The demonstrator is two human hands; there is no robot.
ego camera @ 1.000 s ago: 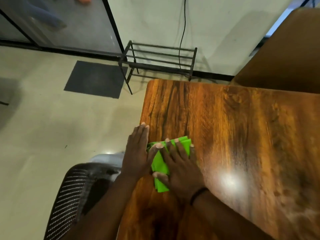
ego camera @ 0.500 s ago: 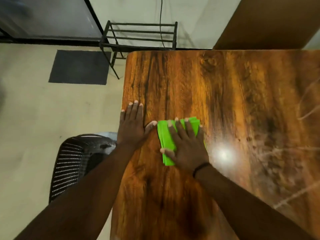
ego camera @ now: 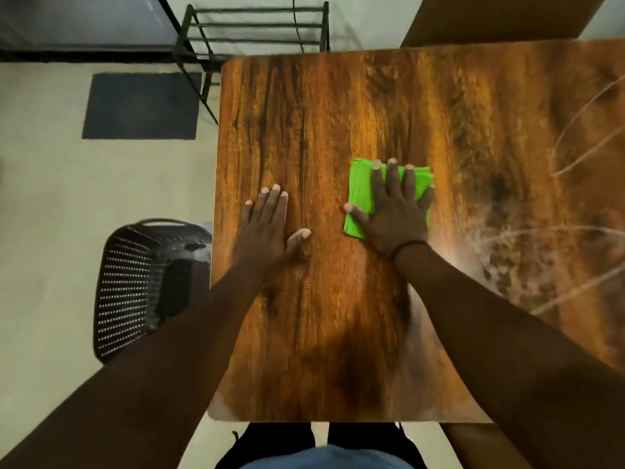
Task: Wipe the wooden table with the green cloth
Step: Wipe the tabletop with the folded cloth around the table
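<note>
The wooden table (ego camera: 304, 113) fills the middle and right of the head view, dark brown with strong grain. A folded bright green cloth (ego camera: 360, 184) lies flat on it, right of centre. My right hand (ego camera: 394, 208) presses flat on top of the cloth, fingers spread and pointing away from me, covering most of it. My left hand (ego camera: 267, 228) rests palm down on the bare wood near the table's left edge, well apart from the cloth, holding nothing.
A black perforated chair (ego camera: 142, 282) stands on the floor just left of the table. A black metal rack (ego camera: 253, 32) sits beyond the far left corner, next to a dark floor mat (ego camera: 140, 106). Pale smears (ego camera: 541, 252) mark the table's right side.
My right hand has slid the cloth to the right, away from my left hand. The left hand stayed flat near the left edge. The head view tilted down over the table.
</note>
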